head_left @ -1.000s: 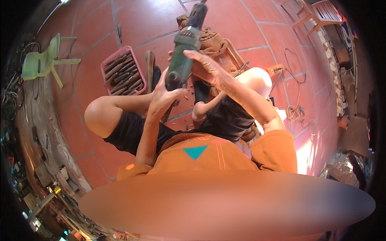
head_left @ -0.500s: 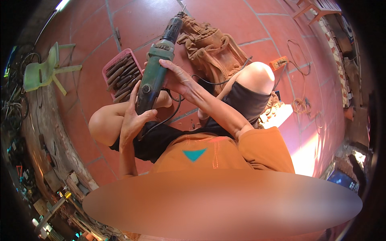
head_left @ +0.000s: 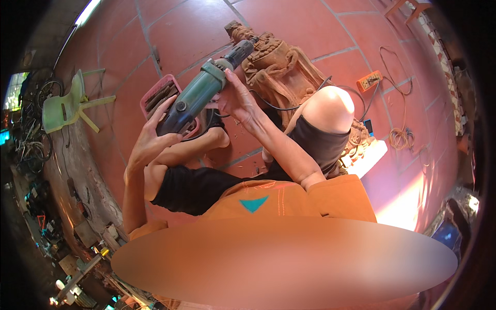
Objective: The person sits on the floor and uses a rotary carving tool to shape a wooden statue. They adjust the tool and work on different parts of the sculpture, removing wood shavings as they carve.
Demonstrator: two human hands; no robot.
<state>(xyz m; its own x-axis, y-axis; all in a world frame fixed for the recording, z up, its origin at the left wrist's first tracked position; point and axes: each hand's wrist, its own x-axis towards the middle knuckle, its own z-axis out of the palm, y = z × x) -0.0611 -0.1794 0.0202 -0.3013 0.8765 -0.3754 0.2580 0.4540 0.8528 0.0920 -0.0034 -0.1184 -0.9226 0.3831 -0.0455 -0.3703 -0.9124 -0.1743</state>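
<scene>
I hold a green power grinder (head_left: pixel 199 98) with both hands above my lap. My left hand (head_left: pixel 150 139) grips its rear end and my right hand (head_left: pixel 235 98) wraps its front body. The tool's dark nose (head_left: pixel 243 49) touches the head of a carved brown wooden statue (head_left: pixel 276 72), which lies on the red tile floor between my knees. A black cord runs from the tool across the statue. My right knee (head_left: pixel 330 106) is raised beside the carving.
A pink tray of chisels (head_left: pixel 157 93) lies on the floor behind the grinder. A pale green plastic chair (head_left: pixel 67 106) is tipped over at left. An orange power strip (head_left: pixel 369 80) and coiled cables (head_left: pixel 400 137) lie at right. Clutter lines the left wall.
The view has shifted and the grinder has swung down and forward, so its nose now meets the statue's head. Both hands kept their hold on the tool.
</scene>
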